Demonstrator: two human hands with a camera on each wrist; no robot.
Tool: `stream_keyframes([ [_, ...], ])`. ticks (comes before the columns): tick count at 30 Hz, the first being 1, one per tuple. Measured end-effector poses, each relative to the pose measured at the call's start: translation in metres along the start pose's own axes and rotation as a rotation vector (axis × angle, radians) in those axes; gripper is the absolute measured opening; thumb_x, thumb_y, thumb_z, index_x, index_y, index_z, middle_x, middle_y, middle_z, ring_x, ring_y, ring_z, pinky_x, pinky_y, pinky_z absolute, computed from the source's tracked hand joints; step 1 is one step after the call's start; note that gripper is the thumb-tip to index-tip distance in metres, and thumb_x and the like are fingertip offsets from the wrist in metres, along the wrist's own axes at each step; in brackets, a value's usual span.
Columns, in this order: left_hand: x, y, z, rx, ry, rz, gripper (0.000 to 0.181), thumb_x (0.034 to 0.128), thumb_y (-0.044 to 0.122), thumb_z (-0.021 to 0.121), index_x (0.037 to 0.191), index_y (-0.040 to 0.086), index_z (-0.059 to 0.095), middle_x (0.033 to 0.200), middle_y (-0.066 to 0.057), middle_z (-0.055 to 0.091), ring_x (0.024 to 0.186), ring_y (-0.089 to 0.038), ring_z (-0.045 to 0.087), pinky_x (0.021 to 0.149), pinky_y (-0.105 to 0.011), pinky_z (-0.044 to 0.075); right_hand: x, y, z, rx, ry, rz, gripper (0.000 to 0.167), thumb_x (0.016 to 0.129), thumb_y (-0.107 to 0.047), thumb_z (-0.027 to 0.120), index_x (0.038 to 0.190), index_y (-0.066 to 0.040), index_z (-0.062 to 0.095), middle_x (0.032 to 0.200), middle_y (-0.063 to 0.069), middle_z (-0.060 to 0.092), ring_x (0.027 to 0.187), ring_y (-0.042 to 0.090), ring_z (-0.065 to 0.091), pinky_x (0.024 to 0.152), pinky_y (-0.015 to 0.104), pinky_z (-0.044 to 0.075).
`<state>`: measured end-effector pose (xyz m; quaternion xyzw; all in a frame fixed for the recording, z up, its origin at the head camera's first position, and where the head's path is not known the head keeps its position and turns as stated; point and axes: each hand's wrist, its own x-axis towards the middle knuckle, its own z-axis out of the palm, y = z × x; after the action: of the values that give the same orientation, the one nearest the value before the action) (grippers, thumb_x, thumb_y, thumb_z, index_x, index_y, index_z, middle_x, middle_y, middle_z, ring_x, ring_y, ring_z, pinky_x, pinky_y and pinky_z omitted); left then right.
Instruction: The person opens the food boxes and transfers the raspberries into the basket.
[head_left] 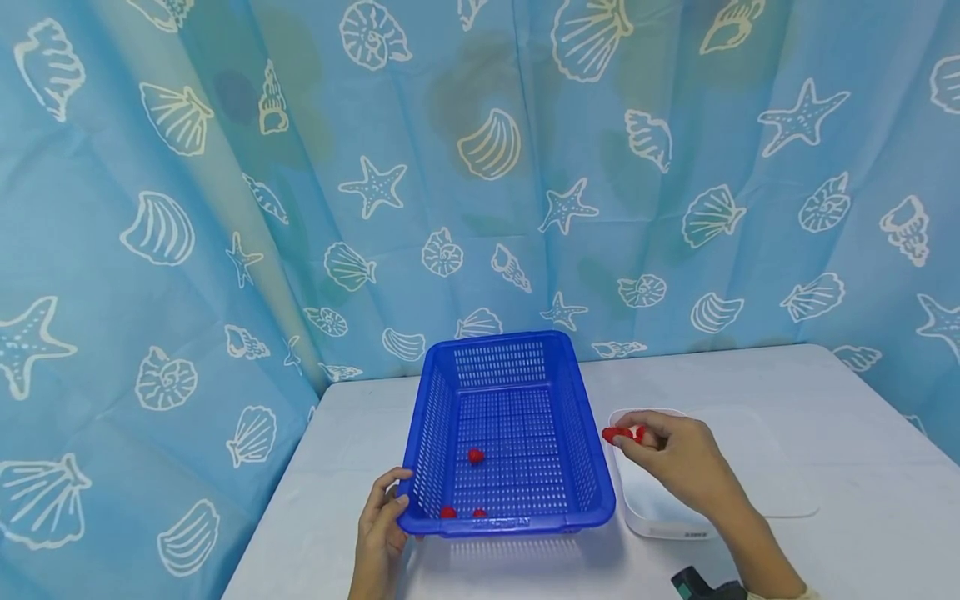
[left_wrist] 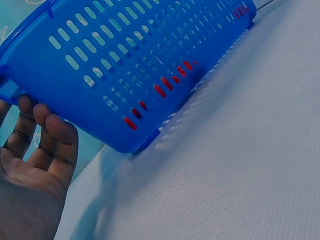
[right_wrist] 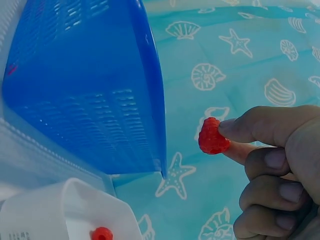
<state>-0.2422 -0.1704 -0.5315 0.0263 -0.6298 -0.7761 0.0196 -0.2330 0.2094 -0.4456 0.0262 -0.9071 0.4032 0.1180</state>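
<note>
A blue plastic basket with slotted walls stands on the table, with a few raspberries on its floor. My left hand grips the basket's near left corner; the left wrist view shows its curled fingers at the rim. Right of the basket, my right hand pinches a single raspberry between thumb and forefinger, above a white container. Another raspberry is inside that container. The hand hides part of the container in the head view.
A flat, pale lid-like sheet lies on the table right of the container. The table has a white cloth. Behind and to the left hangs a blue curtain with shell and starfish prints. A dark device sits by the right wrist.
</note>
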Motion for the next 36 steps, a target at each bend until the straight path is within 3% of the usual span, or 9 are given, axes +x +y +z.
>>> stream_keyframes([
  [11,0.000,0.000,0.000,0.004,-0.005,0.002,0.040,0.0960,0.019,0.057,0.134,0.008,0.051,0.120,-0.016,0.053,0.085,-0.024,0.060,0.061,-0.031,0.051,-0.001,-0.007,0.004,0.027,0.005,-0.032,0.022,0.089,-0.018,0.076,0.108,-0.009,0.074,0.064,-0.002,0.047,0.065,0.017,0.048,0.053,0.025,0.038],
  [20,0.000,0.001,0.000,0.003,-0.002,0.003,0.039,0.0959,0.019,0.056,0.133,0.009,0.052,0.117,-0.016,0.054,0.083,-0.023,0.060,0.060,-0.030,0.050,-0.002,-0.011,0.006,0.044,0.002,-0.059,0.017,0.090,-0.024,0.076,0.103,-0.013,0.075,0.065,-0.003,0.046,0.064,0.016,0.048,0.052,0.025,0.037],
  [27,0.000,0.002,-0.001,-0.025,-0.038,0.005,0.039,0.0968,0.019,0.056,0.134,0.008,0.050,0.116,-0.015,0.052,0.082,-0.022,0.058,0.061,-0.030,0.049,-0.004,-0.014,0.008,0.066,0.019,-0.098,0.011,0.088,-0.022,0.078,0.098,-0.017,0.076,0.064,-0.004,0.045,0.060,0.014,0.046,0.050,0.025,0.035],
  [36,0.000,0.002,0.000,-0.021,-0.016,-0.011,0.040,0.0959,0.018,0.056,0.134,0.008,0.050,0.119,-0.015,0.052,0.084,-0.023,0.059,0.062,-0.030,0.050,-0.006,-0.019,0.015,0.095,-0.013,-0.083,0.011,0.087,-0.020,0.079,0.097,-0.017,0.076,0.063,-0.003,0.045,0.059,0.014,0.047,0.048,0.023,0.037],
])
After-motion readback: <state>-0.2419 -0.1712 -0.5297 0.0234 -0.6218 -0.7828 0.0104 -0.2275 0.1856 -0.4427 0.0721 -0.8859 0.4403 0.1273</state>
